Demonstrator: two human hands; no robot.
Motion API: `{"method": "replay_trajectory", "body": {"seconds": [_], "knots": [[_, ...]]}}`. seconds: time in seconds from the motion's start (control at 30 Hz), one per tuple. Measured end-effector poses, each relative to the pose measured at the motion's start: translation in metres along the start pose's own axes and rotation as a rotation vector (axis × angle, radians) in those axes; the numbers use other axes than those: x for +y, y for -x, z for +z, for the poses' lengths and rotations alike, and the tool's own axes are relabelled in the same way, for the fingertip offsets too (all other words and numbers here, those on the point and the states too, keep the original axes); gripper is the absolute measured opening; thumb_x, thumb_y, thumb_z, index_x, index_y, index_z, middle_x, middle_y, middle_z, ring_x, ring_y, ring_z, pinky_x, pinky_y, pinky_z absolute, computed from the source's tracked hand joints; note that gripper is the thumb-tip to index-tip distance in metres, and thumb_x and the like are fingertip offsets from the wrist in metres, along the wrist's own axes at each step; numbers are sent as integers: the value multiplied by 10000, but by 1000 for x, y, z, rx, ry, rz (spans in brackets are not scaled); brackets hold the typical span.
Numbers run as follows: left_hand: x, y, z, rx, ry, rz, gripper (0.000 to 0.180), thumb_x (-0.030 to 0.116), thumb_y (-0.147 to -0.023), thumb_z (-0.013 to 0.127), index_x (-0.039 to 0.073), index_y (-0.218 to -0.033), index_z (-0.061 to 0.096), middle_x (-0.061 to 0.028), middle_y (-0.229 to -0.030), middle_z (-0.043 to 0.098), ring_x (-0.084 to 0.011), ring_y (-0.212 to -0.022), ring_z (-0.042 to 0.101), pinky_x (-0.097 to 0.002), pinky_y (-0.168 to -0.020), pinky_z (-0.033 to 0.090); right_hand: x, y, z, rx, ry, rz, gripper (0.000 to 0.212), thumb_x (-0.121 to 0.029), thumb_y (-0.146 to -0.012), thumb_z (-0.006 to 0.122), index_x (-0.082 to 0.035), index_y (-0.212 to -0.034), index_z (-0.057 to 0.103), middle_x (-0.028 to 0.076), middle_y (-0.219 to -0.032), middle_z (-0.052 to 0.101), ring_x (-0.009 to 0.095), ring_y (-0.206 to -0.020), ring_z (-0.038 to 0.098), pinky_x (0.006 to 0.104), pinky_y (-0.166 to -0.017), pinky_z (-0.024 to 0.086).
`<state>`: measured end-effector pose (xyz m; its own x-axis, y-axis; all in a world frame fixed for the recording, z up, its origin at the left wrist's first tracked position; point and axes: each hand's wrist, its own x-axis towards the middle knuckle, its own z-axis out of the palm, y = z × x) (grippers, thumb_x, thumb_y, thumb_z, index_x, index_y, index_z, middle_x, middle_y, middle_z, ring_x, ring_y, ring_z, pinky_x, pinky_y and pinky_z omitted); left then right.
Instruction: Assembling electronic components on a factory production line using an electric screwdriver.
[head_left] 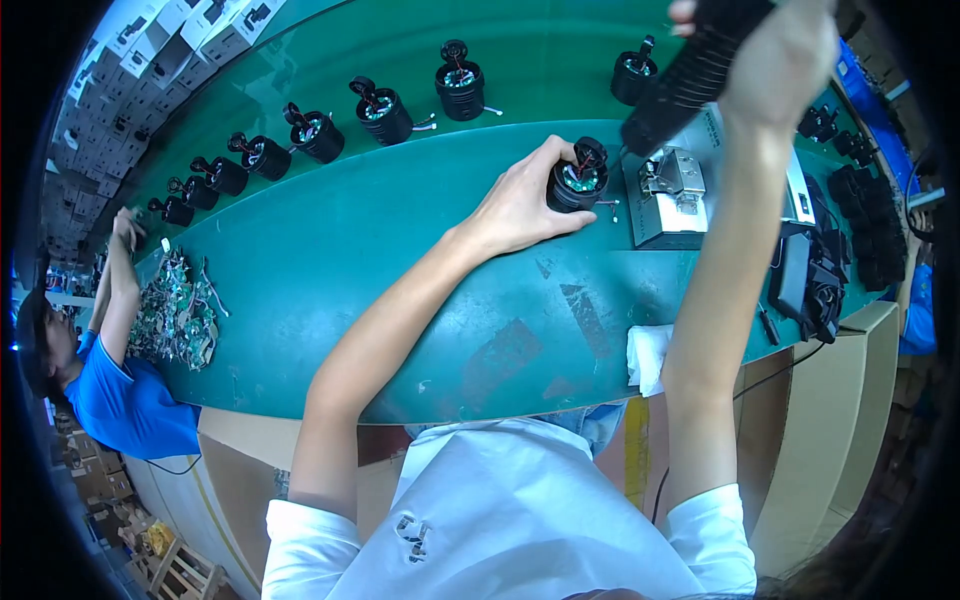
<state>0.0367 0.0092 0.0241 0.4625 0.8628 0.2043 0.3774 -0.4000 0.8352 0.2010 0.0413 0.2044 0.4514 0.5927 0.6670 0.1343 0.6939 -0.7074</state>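
My left hand is clamped around a black round housing on the green bench, its thumb on the near side and its fingers curled around the far-left side. The housing stands open end up, right of the bench's middle; I can see a green circuit board inside, a black round cap tilted up above it on thin wires, and a short white-ended lead trailing to the right.

My right hand has its fingers closed on a ribbed black tool, blurred, held slanting with its lower end just right of the housing. From here I cannot tell whether the tip touches anything.

Below the tool, a metal fixture sits on a grey-white box. A white cloth lies at the bench's near edge. Similar black housings line the far side, running off leftward to a pile of circuit boards near a co-worker in blue.
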Motion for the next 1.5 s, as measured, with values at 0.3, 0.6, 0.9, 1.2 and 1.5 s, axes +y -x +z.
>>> {"method": "replay_trajectory", "body": {"seconds": [0.3, 0.6, 0.9, 1.2, 1.5], "knots": [[-21, 1, 0, 4, 121, 188, 547, 124, -773, 848, 56, -1188, 497, -162, -1265, 624, -324, -1079, 658, -434, -940, 536, 10, -25, -26, 96, 122, -56, 499, -565, -1055, 511, -92, -913, 583, 6, -584, 595, 114, -388, 555, 227, -352, 423], [-23, 7, 0, 231, -114, 143, 547, 124, -772, 877, 72, -1158, 494, -126, -1200, 560, -304, -1012, 642, -431, -900, 549, -5, 15, 17, 134, -169, 233, 497, -570, -1056, 498, -98, -922, 575, 19, -592, 608, 123, -392, 572, 226, -357, 424], [-19, 9, -3, 263, -145, 155, 571, 126, -761, 896, 69, -1171, 504, -115, -1167, 532, -293, -980, 627, -426, -884, 556, -17, 32, 37, 121, -202, 313, 510, -586, -1046, 490, -98, -926, 571, 27, -598, 618, 131, -395, 579, 225, -359, 417], [-39, 11, -13, 236, -129, 126, 562, 125, -768, 893, 50, -1170, 508, -122, -1171, 526, -296, -988, 622, -425, -879, 555, 8, 47, 56, 1, -144, 122, 512, -589, -1053, 475, -97, -939, 563, 36, -602, 614, 135, -398, 570, 233, -365, 417], [-21, 12, -9, 224, -148, 121, 520, 155, -805, 869, 36, -1164, 512, -132, -1172, 528, -303, -991, 620, -430, -874, 550, 10, 40, 46, -339, -208, 2, 509, -586, -1057, 475, -96, -945, 555, 39, -602, 606, 141, -390, 552, 241, -363, 408]]}}
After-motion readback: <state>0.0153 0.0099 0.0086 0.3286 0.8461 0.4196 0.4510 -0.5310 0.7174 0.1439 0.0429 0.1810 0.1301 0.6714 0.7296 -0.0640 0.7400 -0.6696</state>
